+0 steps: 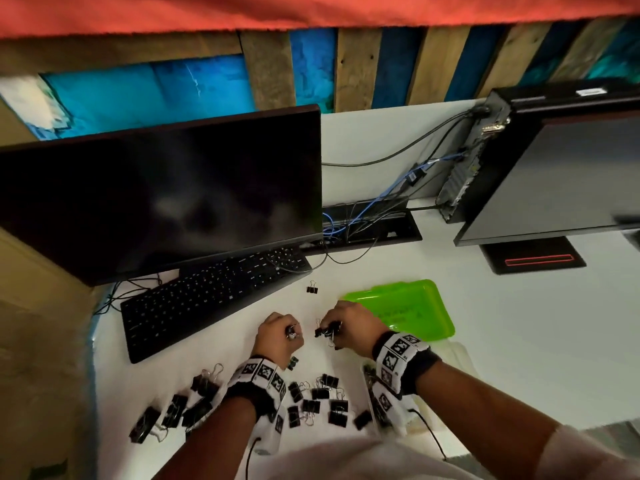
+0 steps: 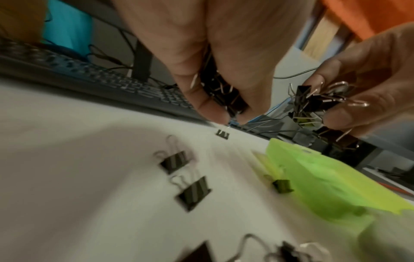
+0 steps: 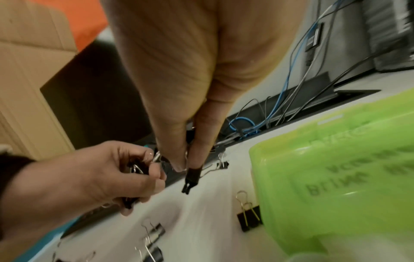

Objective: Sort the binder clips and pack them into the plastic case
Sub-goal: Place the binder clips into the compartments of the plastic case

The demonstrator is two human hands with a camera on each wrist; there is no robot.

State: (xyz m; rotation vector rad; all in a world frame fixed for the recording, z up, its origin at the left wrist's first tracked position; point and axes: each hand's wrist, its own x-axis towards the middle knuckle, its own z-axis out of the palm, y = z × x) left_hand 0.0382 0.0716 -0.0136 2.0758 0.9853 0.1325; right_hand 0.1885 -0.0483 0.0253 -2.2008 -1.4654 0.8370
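Note:
Both hands hover side by side over the white desk (image 1: 502,341), each gripping a bunch of small black binder clips. My left hand (image 1: 289,333) curls round its clips (image 2: 226,99). My right hand (image 1: 327,330) pinches its bunch (image 3: 193,174), which also shows in the left wrist view as a tangle of clips (image 2: 313,102). The green plastic case (image 1: 405,308) lies with its lid down just right of my right hand. Several loose small clips (image 1: 311,400) lie between my wrists, larger clips (image 1: 180,407) lie to the left, and one clip (image 1: 312,288) sits alone further back.
A black keyboard (image 1: 207,299) and a dark monitor (image 1: 156,202) stand at the back left. Cables (image 1: 381,209) run into a desk slot behind the case. A second monitor (image 1: 554,174) stands at the right. One clip (image 3: 248,219) rests against the case's side.

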